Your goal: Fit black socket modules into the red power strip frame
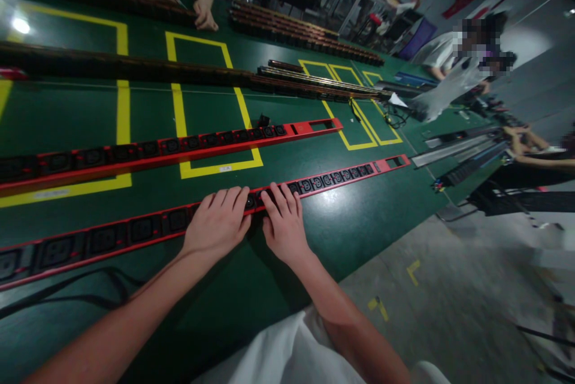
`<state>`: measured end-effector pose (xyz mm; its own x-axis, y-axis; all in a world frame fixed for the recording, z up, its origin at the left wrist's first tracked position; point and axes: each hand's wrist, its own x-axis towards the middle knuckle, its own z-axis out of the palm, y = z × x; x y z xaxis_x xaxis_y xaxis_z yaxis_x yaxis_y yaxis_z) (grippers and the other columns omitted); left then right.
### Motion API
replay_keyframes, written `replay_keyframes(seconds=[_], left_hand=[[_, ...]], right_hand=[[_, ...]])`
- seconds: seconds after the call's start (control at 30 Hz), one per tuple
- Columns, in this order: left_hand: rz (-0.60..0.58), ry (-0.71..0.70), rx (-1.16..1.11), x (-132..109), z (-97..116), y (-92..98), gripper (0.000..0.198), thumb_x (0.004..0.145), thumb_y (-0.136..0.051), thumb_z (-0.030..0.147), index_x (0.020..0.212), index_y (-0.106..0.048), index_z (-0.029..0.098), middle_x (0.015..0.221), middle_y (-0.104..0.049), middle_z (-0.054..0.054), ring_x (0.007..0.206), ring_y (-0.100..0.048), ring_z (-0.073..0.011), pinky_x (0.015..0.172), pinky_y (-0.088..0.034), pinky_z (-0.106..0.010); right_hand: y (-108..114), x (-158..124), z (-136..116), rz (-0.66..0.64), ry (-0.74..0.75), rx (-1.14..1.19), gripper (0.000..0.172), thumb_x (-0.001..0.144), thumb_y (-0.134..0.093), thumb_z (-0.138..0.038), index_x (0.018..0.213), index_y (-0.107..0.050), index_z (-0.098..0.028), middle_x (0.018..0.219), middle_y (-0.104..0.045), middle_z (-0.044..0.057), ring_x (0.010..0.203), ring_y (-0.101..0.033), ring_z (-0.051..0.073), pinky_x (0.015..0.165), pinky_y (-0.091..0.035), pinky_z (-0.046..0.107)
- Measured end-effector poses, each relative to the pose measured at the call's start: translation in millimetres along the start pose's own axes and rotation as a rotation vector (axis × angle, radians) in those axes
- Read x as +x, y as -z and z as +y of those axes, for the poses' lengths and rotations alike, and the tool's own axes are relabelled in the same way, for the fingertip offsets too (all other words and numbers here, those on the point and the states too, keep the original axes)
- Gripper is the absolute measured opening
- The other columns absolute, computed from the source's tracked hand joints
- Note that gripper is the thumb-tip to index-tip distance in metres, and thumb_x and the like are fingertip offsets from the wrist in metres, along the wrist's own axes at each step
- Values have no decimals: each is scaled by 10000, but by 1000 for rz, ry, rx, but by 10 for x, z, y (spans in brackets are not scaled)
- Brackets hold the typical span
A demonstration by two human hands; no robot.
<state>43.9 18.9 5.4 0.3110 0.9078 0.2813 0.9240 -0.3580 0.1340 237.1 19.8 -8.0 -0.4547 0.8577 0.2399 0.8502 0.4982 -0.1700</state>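
Observation:
A long red power strip with a row of black sockets lies along the near side of the green table, slanting up to the right. My left hand is over its middle, fingers across the top and thumb at the near edge. Just to the right, my right hand grips the same strip in a similar way, fingertips on the sockets. Both hands hide short stretches of it. A second red power strip lies farther back, roughly alongside, with a small black piece behind it.
Yellow tape marks rectangles on the green table. Long dark strips lie at the back. A co-worker's hands rest at the far edge. Metal profiles lie to the right, near other people. A black strap lies at lower left.

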Motion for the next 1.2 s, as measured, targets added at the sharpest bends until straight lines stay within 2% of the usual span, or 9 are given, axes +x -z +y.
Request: replay_keyframes(seconds=[0.47, 0.87, 1.2], left_hand=[[-20, 9, -47, 11, 5, 13, 474, 955, -499, 272, 1368, -586, 55, 1293, -647, -195, 1120, -603, -340, 916, -471, -476], [-37, 27, -52, 8, 11, 15, 472, 964, -469, 273, 1387, -577, 93, 1304, -647, -189, 1129, -606, -330, 926, -461, -459], [-38, 21, -44, 9, 10, 30, 477, 959, -476, 262, 1380, -581, 63, 1305, -645, -196, 1127, -606, -334, 924, -467, -465]], right_hand=[[-15, -2, 2, 2, 3, -15, 618, 927, -509, -147, 1538, -435, -199, 1666, -318, 83, 1576, -156, 256, 1279, -168, 536], [-6, -1, 1, 0, -3, 0, 606, 934, -499, -150, 1535, -440, -201, 1662, -327, 88, 1576, -163, 255, 1274, -180, 544], [-17, -1, 2, 0, 3, -2, 625, 922, -507, -141, 1539, -431, -202, 1670, -309, 83, 1579, -151, 257, 1275, -177, 545]])
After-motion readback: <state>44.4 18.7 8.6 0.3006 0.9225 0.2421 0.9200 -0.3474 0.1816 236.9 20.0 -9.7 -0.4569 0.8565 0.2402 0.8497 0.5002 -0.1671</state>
